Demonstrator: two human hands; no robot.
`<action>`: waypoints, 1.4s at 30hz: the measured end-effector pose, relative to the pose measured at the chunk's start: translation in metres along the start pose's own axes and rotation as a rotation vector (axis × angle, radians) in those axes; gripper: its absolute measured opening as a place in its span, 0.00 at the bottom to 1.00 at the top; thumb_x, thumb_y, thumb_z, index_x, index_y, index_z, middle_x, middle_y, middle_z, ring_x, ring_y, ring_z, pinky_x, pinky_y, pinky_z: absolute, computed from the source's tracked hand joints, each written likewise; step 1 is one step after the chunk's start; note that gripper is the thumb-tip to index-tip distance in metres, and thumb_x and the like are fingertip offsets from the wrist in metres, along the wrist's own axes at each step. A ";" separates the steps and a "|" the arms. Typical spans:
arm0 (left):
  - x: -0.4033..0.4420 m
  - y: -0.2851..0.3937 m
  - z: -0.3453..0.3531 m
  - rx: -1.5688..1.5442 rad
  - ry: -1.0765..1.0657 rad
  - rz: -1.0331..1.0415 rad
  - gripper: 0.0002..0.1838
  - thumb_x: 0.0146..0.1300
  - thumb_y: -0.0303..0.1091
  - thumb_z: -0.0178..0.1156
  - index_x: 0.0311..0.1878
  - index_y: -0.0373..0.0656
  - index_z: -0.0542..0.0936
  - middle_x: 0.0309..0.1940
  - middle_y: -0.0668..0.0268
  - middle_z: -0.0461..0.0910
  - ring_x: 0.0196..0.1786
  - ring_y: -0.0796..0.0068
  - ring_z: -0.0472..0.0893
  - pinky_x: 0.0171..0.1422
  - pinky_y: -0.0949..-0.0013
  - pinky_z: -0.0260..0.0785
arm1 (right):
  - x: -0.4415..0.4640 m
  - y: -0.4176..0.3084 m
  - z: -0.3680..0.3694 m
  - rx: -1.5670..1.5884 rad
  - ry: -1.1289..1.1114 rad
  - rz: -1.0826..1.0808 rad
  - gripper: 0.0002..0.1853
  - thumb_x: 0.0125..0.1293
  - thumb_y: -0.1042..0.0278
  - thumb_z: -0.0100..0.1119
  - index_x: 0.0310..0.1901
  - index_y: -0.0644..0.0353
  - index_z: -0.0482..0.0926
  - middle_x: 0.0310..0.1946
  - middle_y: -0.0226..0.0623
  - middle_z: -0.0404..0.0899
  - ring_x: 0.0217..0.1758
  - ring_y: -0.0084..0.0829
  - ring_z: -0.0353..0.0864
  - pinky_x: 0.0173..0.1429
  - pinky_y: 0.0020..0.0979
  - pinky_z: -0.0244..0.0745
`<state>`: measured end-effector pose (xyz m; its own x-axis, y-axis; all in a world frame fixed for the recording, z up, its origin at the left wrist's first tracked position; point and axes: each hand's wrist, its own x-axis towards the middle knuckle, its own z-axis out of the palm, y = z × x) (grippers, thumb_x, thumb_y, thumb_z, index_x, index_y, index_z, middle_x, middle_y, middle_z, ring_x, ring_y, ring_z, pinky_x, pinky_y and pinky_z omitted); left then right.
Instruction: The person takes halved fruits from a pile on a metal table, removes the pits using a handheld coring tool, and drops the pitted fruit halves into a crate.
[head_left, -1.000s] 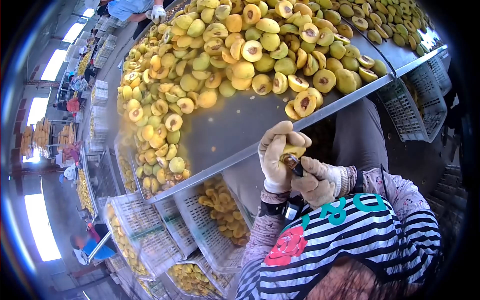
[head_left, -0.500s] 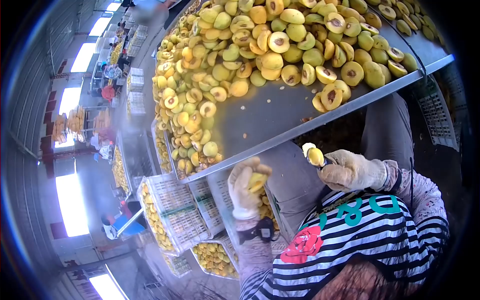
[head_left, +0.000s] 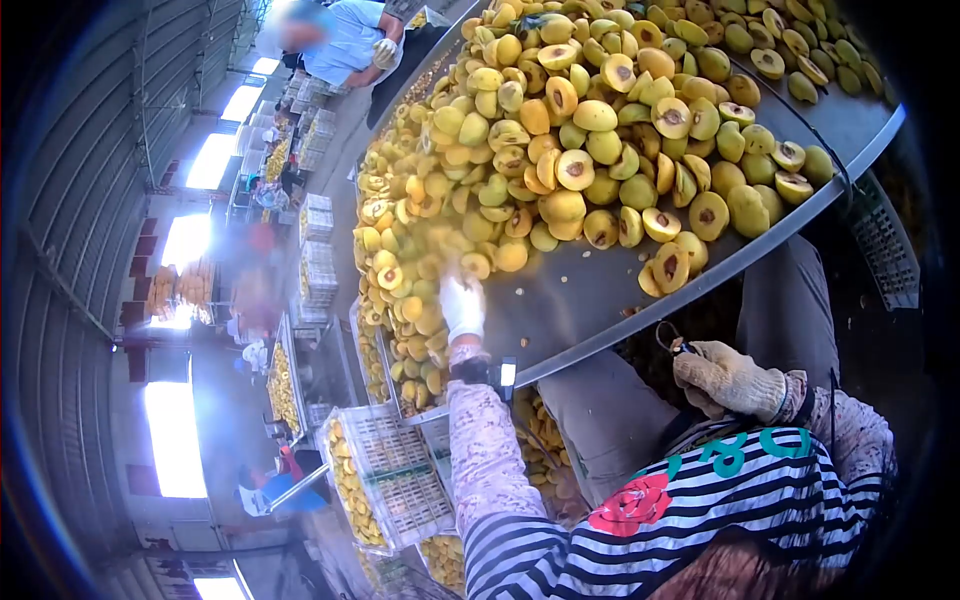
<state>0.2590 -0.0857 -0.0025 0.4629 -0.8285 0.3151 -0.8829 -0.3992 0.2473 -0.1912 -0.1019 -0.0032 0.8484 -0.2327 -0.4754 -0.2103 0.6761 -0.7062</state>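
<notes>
My left hand, in a white glove, reaches onto the left part of the pile of halved yellow peaches. Its fingertips are smeared by motion among the fruit, so their grip does not show. My right hand, in a knitted glove, is closed around the dark handle of a loop-ended pitting tool. The tool's thin metal loop points up and left and has no fruit in it. This hand is above my lap, below the rim of the metal table. Some peach halves show brown hollows.
White crates of peaches stand at the lower left, and another crate is at the right. A co-worker in a light blue shirt is across the table. Stacked crates line the floor beyond.
My left hand has gone from near my lap up to the pile; the peach piece it held no longer shows. The pale fruit at the tool's end is gone, and my right hand is slightly lower.
</notes>
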 end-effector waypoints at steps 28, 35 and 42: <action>-0.153 0.124 -0.035 -1.381 -0.346 -0.281 0.16 0.57 0.19 0.68 0.50 0.33 0.84 0.45 0.65 0.81 0.38 0.75 0.83 0.44 0.76 0.79 | 0.023 -0.015 0.061 -0.456 -0.029 -0.141 0.23 0.73 0.42 0.57 0.47 0.59 0.79 0.25 0.28 0.76 0.28 0.23 0.74 0.35 0.28 0.72; -0.199 0.183 0.004 -2.108 -0.117 -0.663 0.18 0.77 0.46 0.54 0.47 0.39 0.79 0.49 0.58 0.79 0.50 0.63 0.81 0.65 0.56 0.75 | 0.036 0.011 0.057 -0.634 0.075 0.011 0.30 0.71 0.38 0.58 0.48 0.64 0.82 0.28 0.40 0.81 0.33 0.35 0.81 0.40 0.35 0.75; -0.193 0.188 -0.011 -1.885 -0.055 -0.870 0.22 0.78 0.46 0.51 0.58 0.35 0.78 0.48 0.58 0.81 0.51 0.66 0.82 0.62 0.61 0.77 | 0.054 0.037 0.050 -0.652 0.138 -0.279 0.33 0.70 0.36 0.57 0.57 0.63 0.80 0.36 0.47 0.84 0.39 0.41 0.84 0.47 0.38 0.77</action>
<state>0.0042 0.0034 -0.0065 0.5870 -0.7107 -0.3876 0.6747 0.1649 0.7194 -0.1285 -0.0543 -0.0284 0.8527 -0.4514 -0.2629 -0.2781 0.0339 -0.9600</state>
